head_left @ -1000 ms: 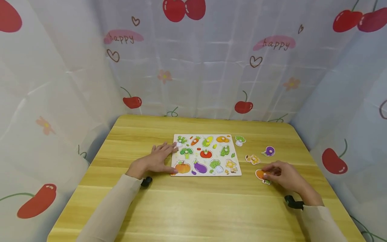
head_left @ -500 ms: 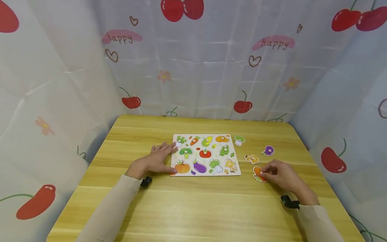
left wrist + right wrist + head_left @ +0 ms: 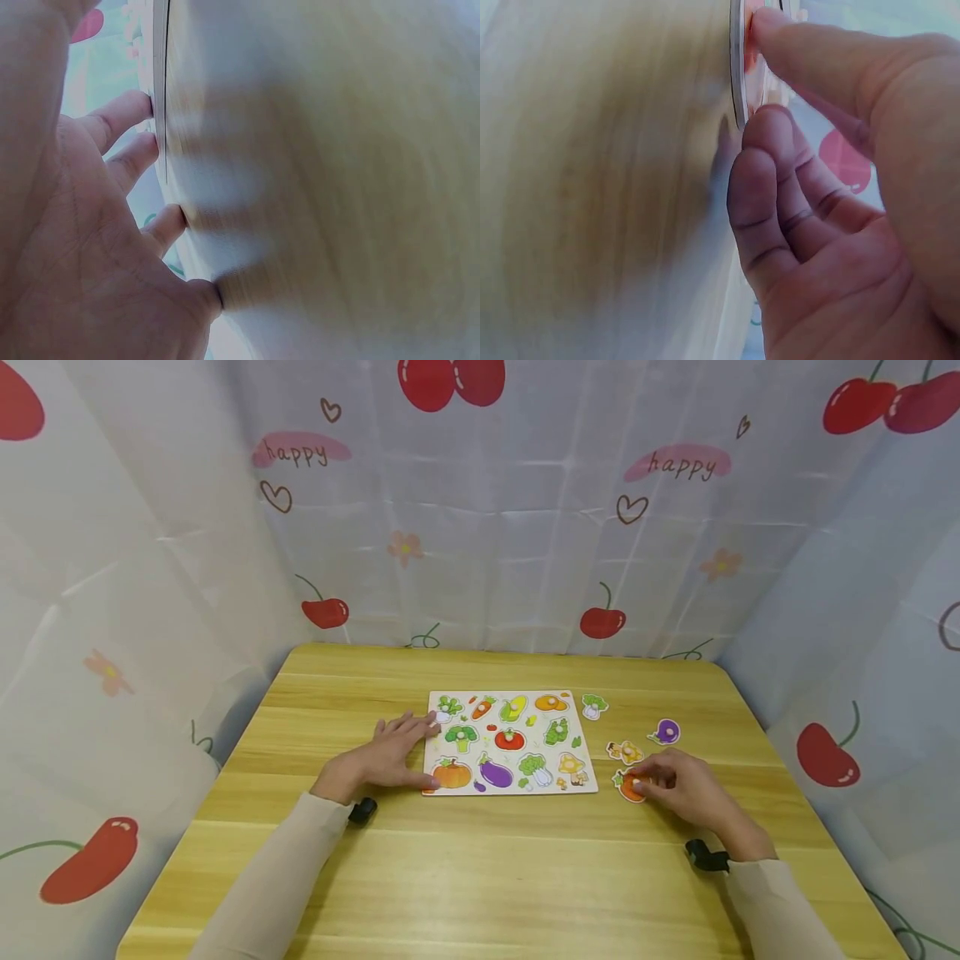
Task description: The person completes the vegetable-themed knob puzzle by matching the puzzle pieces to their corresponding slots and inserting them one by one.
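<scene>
In the head view a knobbed vegetable puzzle board [image 3: 517, 745] lies flat on the table. My left hand [image 3: 382, 756] rests at its left side with fingers spread, thumb and fingertips on the edge; the left wrist view shows the fingers touching board edge and table. To the right of the board, my right hand [image 3: 686, 789] pinches an orange pumpkin puzzle piece [image 3: 628, 783] with green leaves, thumb and fingers at its knob. The right wrist view shows the piece [image 3: 739, 67] edge-on, close to the tabletop. Its right side is hidden by the fingers.
Right of the board lie a leafy cabbage piece [image 3: 594, 707], an eggplant piece [image 3: 665, 732] and a mushroom piece [image 3: 625, 752]. The mushroom piece is just behind the pumpkin piece. A cherry-print curtain [image 3: 480, 568] surrounds the wooden table [image 3: 480, 868] at the back and sides.
My right hand has shifted leftward with the pumpkin piece and turned it, so its green leaves now point left instead of down. My left hand has stayed at the board's edge.
</scene>
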### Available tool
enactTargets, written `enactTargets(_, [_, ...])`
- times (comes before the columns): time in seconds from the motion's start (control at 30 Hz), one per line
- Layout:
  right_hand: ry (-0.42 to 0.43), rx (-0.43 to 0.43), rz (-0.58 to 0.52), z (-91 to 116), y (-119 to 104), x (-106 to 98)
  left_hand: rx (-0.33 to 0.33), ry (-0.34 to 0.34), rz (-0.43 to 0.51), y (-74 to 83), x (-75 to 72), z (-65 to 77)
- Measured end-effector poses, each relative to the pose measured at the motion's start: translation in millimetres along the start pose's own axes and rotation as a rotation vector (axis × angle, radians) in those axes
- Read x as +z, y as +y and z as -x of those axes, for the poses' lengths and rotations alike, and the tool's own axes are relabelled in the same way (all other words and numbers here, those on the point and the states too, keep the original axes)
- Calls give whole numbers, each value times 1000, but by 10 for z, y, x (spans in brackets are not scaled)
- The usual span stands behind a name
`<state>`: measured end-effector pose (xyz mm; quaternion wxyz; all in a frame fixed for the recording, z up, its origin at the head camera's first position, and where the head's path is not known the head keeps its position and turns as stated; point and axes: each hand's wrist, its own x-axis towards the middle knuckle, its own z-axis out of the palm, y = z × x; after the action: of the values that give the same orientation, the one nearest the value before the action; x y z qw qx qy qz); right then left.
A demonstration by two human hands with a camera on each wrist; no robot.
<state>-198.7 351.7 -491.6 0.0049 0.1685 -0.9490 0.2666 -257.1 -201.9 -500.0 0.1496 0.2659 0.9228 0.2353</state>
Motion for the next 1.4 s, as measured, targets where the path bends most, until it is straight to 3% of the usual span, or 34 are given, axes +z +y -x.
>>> enactTargets(0.5, [-15,37,-30,11,-47,51,-32,-21,-29,-35,37,-46])
enactTargets(1.0, [-50,18,-52,9,-66,55,-28,-18,-13,-56,39,-42])
enactTargets(1.4, [-8,-1,-55,-9,-99,106,-12,9,1,-15,28,-26])
